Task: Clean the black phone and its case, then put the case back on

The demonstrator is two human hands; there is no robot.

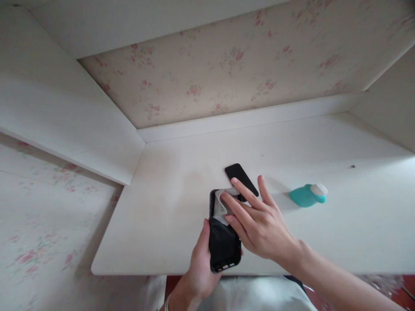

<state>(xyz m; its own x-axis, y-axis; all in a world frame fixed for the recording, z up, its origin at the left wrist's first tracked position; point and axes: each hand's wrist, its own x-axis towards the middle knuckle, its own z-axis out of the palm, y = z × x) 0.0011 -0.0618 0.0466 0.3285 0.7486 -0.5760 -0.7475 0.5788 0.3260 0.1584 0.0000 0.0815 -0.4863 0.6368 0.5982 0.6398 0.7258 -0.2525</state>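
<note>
1. location of the black phone case (225,248): lower centre of the frame, inner side up, held over the front part of the white desk (162,198).
2. left grip: left hand (202,263) clamped on the case, thumb along the left wall, other fingers mostly hidden.
3. right grip: right hand (264,222) with fingers spread, index fingertip on the grey cloth (220,211) at the upper end of the case. pinched or merely pressed: impossible to tell.
4. likely fault: case tipping in the left hand. cause: pressure at the upper end, with support mainly at the lower half.
5. possible fault: case dropping past the desk's front edge. cause: loosened left thumb so low in the frame.
6. possible fault: cloth bunching or sliding out. cause: uneven fingertip pressure on a folded corner.
7. possible fault: black phone (238,175), centre of the frame, nudged or smudged. cause: outstretched fingers overlapping in view; contact not discernible.
8. lesser fault: teal bottle (303,196), right of centre, knocked. cause: wide sweep of the right hand.
</note>
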